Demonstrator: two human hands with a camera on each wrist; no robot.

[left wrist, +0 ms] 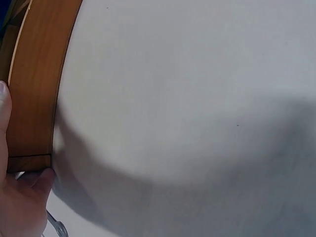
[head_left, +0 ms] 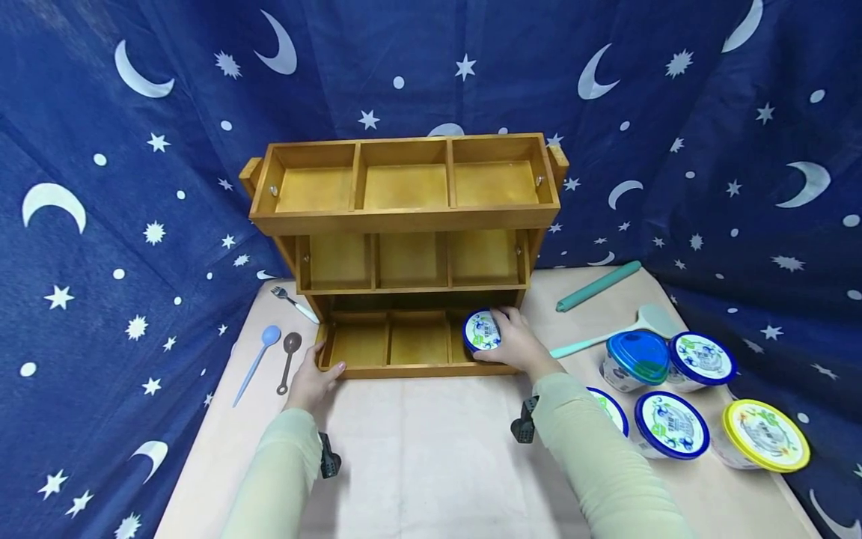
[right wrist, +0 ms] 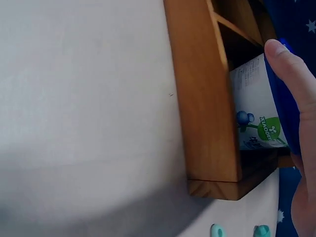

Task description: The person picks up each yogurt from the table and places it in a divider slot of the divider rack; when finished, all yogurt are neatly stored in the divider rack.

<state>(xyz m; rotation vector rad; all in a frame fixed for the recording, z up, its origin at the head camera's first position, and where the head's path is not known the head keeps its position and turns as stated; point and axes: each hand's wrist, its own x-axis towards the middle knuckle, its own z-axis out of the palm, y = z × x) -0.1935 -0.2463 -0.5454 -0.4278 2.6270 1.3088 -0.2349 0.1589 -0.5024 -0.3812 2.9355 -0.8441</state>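
Observation:
A three-tier wooden organizer (head_left: 407,221) with divided compartments stands at the back of the table. My right hand (head_left: 515,340) grips a round tub (head_left: 482,330) with a blue-rimmed lid, which sits in the right compartment of the bottom tier. In the right wrist view the tub's white side (right wrist: 256,106) shows behind the wooden front wall (right wrist: 202,94), with the thumb over the lid. My left hand (head_left: 313,382) holds the bottom tier's left front corner, its thumb on the front edge. The left wrist view shows that corner (left wrist: 29,163) between thumb and fingers.
Several lidded tubs stand at the right, one with a yellow lid (head_left: 768,434) and others with blue lids (head_left: 672,425). Behind them lie a teal spatula (head_left: 649,322) and a green rod (head_left: 598,286). At left are a fork (head_left: 294,304), a blue spoon (head_left: 269,336) and a dark spoon (head_left: 291,344).

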